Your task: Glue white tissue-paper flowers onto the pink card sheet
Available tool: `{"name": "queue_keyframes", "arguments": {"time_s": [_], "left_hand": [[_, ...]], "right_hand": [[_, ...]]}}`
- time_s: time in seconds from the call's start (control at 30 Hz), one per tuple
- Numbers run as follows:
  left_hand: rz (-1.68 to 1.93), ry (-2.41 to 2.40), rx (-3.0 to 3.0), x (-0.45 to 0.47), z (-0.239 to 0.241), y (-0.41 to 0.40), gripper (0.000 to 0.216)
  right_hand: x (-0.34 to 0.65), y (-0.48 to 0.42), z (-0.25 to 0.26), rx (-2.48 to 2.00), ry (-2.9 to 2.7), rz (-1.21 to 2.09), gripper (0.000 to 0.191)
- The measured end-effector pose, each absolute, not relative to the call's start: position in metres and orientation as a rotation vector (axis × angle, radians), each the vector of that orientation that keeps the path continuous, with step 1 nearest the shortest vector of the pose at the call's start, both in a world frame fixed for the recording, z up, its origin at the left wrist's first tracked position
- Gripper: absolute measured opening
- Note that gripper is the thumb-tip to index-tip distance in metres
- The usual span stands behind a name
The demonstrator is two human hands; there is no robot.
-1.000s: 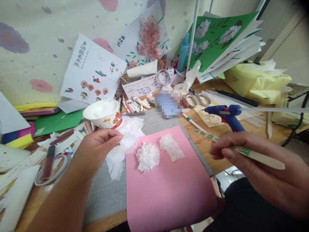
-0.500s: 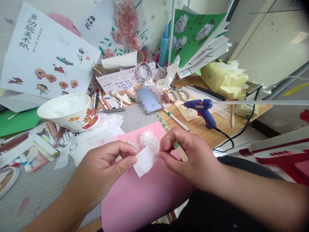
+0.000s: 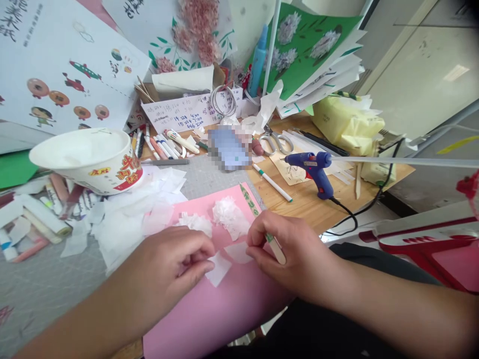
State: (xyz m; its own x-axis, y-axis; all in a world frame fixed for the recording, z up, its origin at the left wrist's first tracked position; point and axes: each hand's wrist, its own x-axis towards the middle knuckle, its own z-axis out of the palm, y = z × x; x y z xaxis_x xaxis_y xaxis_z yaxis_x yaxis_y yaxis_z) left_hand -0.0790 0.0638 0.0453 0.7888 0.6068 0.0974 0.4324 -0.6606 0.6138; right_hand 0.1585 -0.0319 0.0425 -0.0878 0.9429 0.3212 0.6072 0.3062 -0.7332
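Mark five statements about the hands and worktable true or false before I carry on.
1. The left hand holds a thin white paper piece. True.
2. The right hand holds the blue plastic glue gun. False: it holds a flat pale wooden stick with green markings; the glue gun is apart from it.
3. Two ruffled white paper clusters lie on the pink paper sheet. True.
4. A slim white pen with green ends lies apart from both hands. True.
5. The round white bowl with red print is right of the sheet. False: it is to its left.
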Motion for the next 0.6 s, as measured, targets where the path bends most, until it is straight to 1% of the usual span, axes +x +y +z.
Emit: {"name": "queue_keyframes", "arguments": {"time_s": [0.1, 0.2, 0.23, 0.3, 0.4, 0.47, 0.6], "left_hand": [[0.446, 0.734, 2.633, -0.082, 0.042, 0.064, 0.014], [0.640, 0.728, 2.660, -0.075, 0.036, 0.056, 0.021], [0.663, 0.711, 2.643, -0.071, 0.033, 0.053, 0.018], [0.677, 0.671, 2.606, -0.063, 0.027, 0.047, 0.006], [0.673, 0.682, 2.577, -0.056, 0.021, 0.047, 0.020], [0.645, 0.739, 2.589, -0.055, 0.021, 0.051, 0.020], [0.620, 0.840, 2.700, -0.056, 0.022, 0.060, 0.017]], "right_hand": [[0.163, -0.036, 0.039, -1.335, -1.898, 0.429, 0.018], [0.163, -0.038, 0.034, -1.291, -1.946, 0.348, 0.018], [0.163, -0.038, 0.033, -1.285, -1.943, 0.344, 0.018], [0.162, -0.037, 0.032, -1.292, -1.928, 0.358, 0.018], [0.160, -0.037, 0.034, -1.319, -1.896, 0.395, 0.015], [0.161, -0.037, 0.038, -1.308, -1.863, 0.419, 0.014], [0.170, -0.042, 0.050, -1.212, -1.828, 0.384, 0.022]]}}
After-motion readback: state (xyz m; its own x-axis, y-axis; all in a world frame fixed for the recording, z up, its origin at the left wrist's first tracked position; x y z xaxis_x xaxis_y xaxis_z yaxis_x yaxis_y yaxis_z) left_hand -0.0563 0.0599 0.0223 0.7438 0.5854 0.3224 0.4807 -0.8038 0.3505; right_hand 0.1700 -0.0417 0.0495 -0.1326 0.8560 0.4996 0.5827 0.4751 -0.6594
